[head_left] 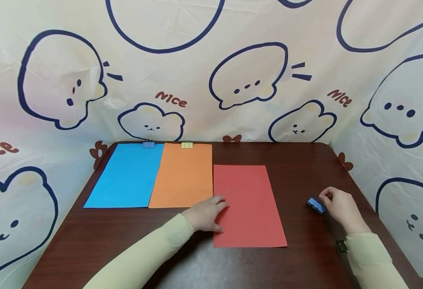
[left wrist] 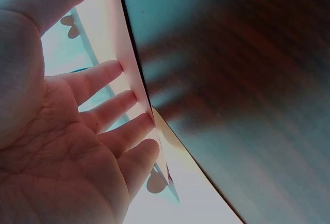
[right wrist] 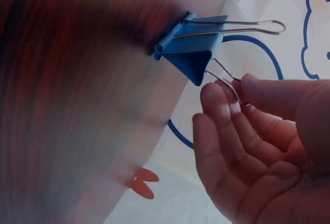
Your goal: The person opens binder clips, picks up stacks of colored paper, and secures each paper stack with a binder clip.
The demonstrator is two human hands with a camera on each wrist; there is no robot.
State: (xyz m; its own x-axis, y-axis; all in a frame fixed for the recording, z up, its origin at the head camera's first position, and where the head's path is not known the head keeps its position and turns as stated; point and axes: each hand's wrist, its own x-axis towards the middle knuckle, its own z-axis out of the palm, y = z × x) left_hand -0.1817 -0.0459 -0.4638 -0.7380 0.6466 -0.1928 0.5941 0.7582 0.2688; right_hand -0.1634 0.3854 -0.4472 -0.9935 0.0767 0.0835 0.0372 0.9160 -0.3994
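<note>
Blue sheet (head_left: 126, 176) and orange sheet (head_left: 182, 176) lie clipped at their far edges — done. Left hand (head_left: 206, 212) rests flat-fingered on the unclipped red sheet (head_left: 249, 206); right hand (head_left: 341, 208) pinches a blue binder clip (head_left: 315, 205) — not yet attached.

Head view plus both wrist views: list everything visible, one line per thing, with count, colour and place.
red sheet: 1, red, table centre, unclipped
orange sheet: 1, orange, left of the red one
blue sheet: 1, blue, far left
yellow clip: 1, yellow, orange sheet's far edge
small blue clip: 1, blue, blue sheet's far edge
blue binder clip: 1, blue, table right
table: 1, dark brown wood
backdrop cloth: 1, cream with cartoon animals
left hand: fingers straight, on red sheet's left edge
right hand: grip pinches the binder clip's wire handle
</note>
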